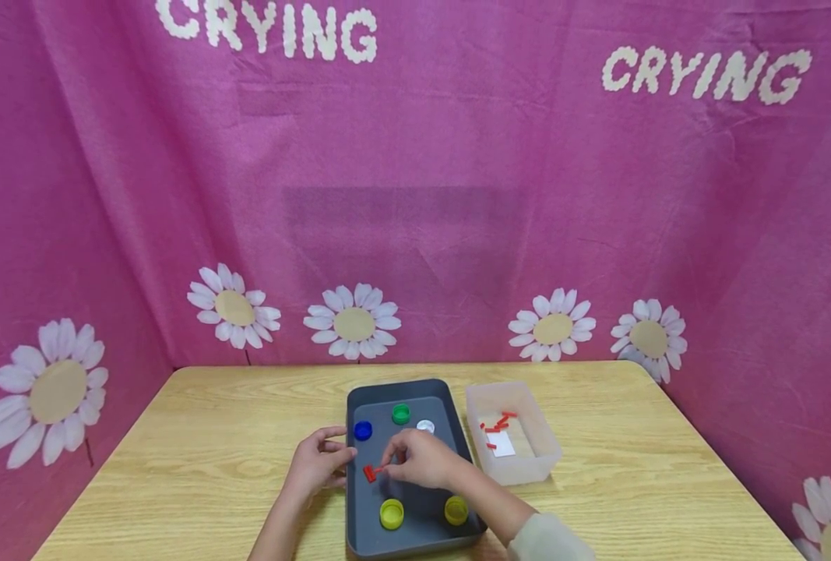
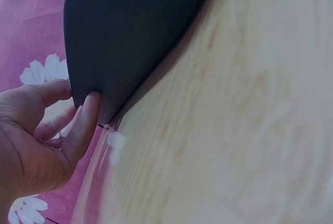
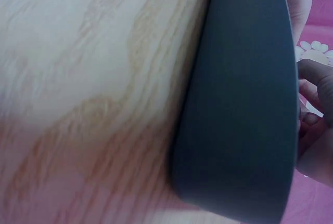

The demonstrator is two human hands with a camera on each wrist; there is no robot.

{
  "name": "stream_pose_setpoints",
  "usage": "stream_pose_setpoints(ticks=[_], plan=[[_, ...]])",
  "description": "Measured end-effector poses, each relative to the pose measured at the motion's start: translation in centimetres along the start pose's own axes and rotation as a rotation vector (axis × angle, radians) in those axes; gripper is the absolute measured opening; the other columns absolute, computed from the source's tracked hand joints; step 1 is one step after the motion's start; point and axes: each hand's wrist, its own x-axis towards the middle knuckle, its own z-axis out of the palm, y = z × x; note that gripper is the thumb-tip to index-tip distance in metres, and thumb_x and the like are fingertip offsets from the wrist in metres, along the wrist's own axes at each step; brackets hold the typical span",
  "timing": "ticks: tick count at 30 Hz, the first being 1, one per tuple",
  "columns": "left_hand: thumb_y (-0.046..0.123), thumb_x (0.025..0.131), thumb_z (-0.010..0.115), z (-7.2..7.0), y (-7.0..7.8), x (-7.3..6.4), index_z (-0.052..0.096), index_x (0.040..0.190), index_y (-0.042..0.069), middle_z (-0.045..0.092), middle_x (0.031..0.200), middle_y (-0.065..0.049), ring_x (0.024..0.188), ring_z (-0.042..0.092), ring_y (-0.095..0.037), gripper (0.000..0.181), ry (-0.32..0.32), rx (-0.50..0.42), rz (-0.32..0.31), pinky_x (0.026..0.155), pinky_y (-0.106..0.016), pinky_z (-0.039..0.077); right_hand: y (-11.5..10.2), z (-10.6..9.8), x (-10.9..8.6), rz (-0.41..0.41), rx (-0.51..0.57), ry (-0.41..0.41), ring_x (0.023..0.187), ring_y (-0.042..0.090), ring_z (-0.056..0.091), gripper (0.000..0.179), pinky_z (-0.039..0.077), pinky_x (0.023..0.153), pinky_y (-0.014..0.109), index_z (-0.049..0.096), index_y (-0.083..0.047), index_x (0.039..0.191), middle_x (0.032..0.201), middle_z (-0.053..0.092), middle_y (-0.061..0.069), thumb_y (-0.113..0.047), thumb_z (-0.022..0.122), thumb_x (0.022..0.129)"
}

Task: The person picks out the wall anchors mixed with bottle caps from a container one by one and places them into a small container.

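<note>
A dark grey tray (image 1: 415, 538) lies on the table with bottle caps inside: a blue cap (image 1: 363, 431), a green cap (image 1: 401, 414), a white cap (image 1: 425, 426) and two yellow caps, the nearer-left yellow cap (image 1: 391, 514) among them. My left hand (image 1: 313, 465) holds the tray's left rim, its fingertips against the outer wall in the left wrist view. Over the tray, my right hand (image 1: 418, 461) pinches a small red stick (image 1: 379, 470). Its tip meets a little cluster of red pieces (image 1: 369, 474) on the tray floor. In the right wrist view the tray wall hides the fingertips.
Right of the tray stands a translucent plastic box (image 1: 520, 469) with several red pieces (image 1: 502, 423) and a white card (image 1: 501, 444) inside. A pink curtain (image 1: 415, 234) with daisies hangs behind the wooden table (image 1: 632, 452).
</note>
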Motion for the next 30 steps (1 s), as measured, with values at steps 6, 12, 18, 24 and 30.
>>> stream_pose_setpoints(ticks=[6, 12, 18, 24, 30], plan=[[0.007, 0.082, 0.068, 0.1, 0.1, -0.1, 0.053, 0.124, -0.002, 0.062, 0.096, -0.016, 0.065, 0.063, -0.015, 0.046, -0.002, -0.002, -0.01, 0.055, -0.034, 0.057, 0.2, -0.6, -0.3, -0.033, -0.018, 0.027, 0.059, 0.001, 0.045, 0.006, 0.039, 0.052, 0.016, 0.07, -0.011, 0.082, 0.067, 0.056, -0.01, -0.017, 0.071, 0.08], [0.006, 0.081, 0.069, 0.1, 0.0, 0.1, 0.053, 0.124, -0.002, 0.061, 0.096, -0.015, 0.066, 0.063, -0.015, 0.047, -0.002, -0.016, -0.012, 0.054, -0.034, 0.057, 0.5, -1.5, -0.6, -0.054, -0.05, 0.049, 0.063, 0.001, 0.045, 0.004, 0.04, 0.053, 0.016, 0.07, -0.014, 0.082, 0.07, 0.056, -0.009, -0.018, 0.07, 0.081], [0.008, 0.082, 0.069, 0.0, -0.1, 0.2, 0.053, 0.124, -0.002, 0.062, 0.095, -0.015, 0.066, 0.063, -0.015, 0.046, -0.003, 0.003, -0.005, 0.055, -0.034, 0.057, 0.9, -2.2, -1.1, -0.061, -0.084, 0.085, 0.064, 0.002, 0.045, 0.005, 0.04, 0.053, 0.017, 0.07, -0.014, 0.084, 0.072, 0.054, -0.008, -0.018, 0.069, 0.082], [0.007, 0.081, 0.07, 0.0, -0.2, 0.2, 0.053, 0.124, -0.001, 0.062, 0.094, -0.013, 0.065, 0.063, -0.015, 0.047, 0.003, -0.005, -0.009, 0.053, -0.033, 0.057, 1.4, -2.7, -1.5, -0.075, -0.082, 0.112, 0.066, 0.002, 0.044, 0.008, 0.04, 0.054, 0.017, 0.069, -0.011, 0.082, 0.073, 0.054, -0.007, -0.019, 0.069, 0.082], [0.007, 0.081, 0.069, 0.0, -0.2, 0.2, 0.053, 0.125, -0.001, 0.062, 0.095, -0.014, 0.066, 0.063, -0.015, 0.047, 0.004, 0.005, -0.011, 0.054, -0.033, 0.057, 1.7, -3.2, -1.7, -0.053, -0.062, 0.104, 0.067, 0.005, 0.045, 0.004, 0.04, 0.052, 0.018, 0.069, -0.013, 0.082, 0.074, 0.054, -0.006, -0.016, 0.067, 0.083]])
